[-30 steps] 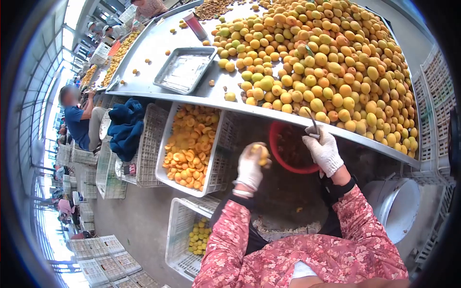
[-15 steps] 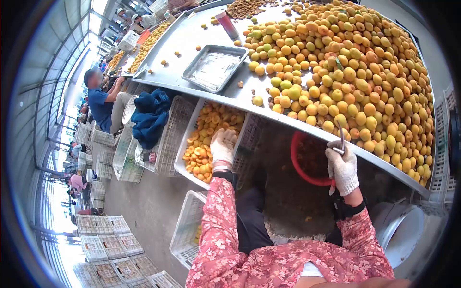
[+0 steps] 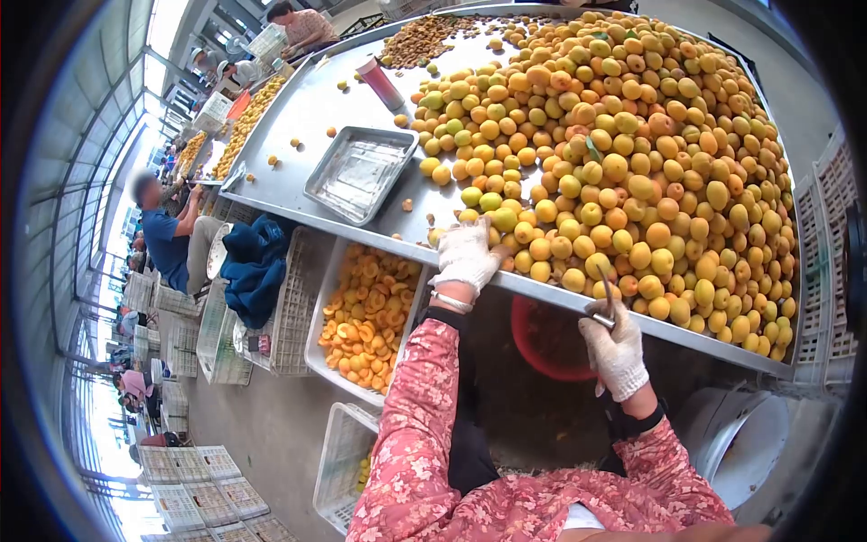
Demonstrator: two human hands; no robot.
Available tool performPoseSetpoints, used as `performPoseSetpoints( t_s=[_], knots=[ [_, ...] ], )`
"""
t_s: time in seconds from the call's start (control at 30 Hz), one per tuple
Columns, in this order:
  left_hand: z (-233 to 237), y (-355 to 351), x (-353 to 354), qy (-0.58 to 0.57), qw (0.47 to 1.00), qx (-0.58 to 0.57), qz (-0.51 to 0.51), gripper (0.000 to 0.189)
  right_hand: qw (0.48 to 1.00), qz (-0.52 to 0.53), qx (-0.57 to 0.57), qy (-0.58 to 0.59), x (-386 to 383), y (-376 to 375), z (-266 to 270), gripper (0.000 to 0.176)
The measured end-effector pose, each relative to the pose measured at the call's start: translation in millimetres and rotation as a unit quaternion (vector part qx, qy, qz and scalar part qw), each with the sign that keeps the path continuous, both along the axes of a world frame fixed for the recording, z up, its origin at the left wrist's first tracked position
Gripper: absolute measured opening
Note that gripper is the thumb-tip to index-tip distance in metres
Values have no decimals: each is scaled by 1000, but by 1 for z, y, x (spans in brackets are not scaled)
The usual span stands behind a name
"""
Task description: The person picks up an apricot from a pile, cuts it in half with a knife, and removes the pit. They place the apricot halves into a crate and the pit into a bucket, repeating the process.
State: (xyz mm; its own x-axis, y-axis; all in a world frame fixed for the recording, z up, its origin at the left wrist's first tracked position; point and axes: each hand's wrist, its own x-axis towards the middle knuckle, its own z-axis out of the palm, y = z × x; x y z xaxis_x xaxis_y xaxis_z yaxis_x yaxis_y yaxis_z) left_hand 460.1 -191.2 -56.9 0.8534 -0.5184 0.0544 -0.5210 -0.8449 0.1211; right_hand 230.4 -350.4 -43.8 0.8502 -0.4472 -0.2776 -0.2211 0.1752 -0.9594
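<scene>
My left hand, in a white knit glove, reaches over the near rim of the metal table. Its fingers are stretched out against whole apricots at the edge of the big pile. My right hand, also gloved, is closed around a small curved metal knife and stays just in front of the rim. The blade points up toward the pile. Halved, pitted apricots fill a white crate below the table, left of my left hand.
A metal tray and a red-and-clear cup stand on the table. Pits lie at its far end. Below are a red basin and a white bucket. Stacked crates and a seated co-worker are to the left.
My left hand has moved from the crate of halved apricots up to the whole apricots at the table rim. My right hand still holds the knife. The view has shifted slightly.
</scene>
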Motion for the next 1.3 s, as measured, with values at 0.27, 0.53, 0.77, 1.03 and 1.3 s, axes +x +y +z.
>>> performPoseSetpoints(
  t_s=[0.27, 0.53, 0.77, 1.03, 1.3],
  knots=[
    [-5, 14, -11, -17, 991, -125, -43, 44, 988, -11, 142, -64, -4, -9, 13, 18],
    [-19, 10, -134, 593, 328, -735, 27, 46, 927, 75, 336, -152, -12, 4, 4, 34],
    [-28, 34, -178, 579, 326, -744, 64, 45, 981, 90, 132, -107, -17, 34, 13, 21],
    [-5, 49, -184, 509, 479, -704, 127, 45, 952, 221, -185, -102, -20, 70, -5, 11],
    [-14, 66, -193, 413, 635, -649, 66, 55, 937, 259, -202, -116, -22, 74, -6, 12]
  ],
)
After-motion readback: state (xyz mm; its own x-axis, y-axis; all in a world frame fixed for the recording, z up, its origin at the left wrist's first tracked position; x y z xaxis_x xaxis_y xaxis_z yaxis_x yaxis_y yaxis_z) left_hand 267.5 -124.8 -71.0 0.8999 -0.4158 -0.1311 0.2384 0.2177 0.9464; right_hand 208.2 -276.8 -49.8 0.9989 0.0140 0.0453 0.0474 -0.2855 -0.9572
